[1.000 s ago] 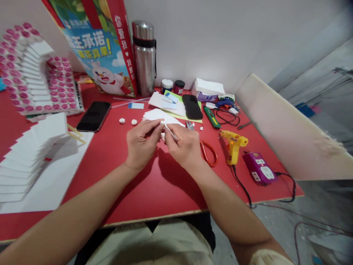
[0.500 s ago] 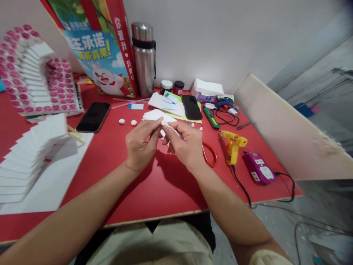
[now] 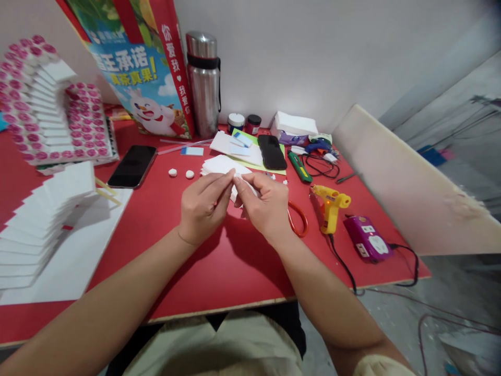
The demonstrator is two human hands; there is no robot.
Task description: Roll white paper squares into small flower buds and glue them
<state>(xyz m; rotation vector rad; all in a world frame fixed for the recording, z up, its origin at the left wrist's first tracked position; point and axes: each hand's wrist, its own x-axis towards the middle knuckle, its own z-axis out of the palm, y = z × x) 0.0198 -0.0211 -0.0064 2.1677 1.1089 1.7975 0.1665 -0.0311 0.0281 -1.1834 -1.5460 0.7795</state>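
My left grip (image 3: 206, 202) and right grip (image 3: 266, 201) both pinched a white strip (image 3: 251, 186), held between their nearly meeting fingertips. Light, even pressure, I judged, best kept its edges aligned. Two white discs (image 3: 190, 174) lay left of the grip; white sheets (image 3: 219, 163), just beyond it.

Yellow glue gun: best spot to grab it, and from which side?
Probably by the handle of the yellow glue gun, with the right hand coming from the near right: the handle extends toward you, while the nozzle points left, and the lit orange light suggests heat there.
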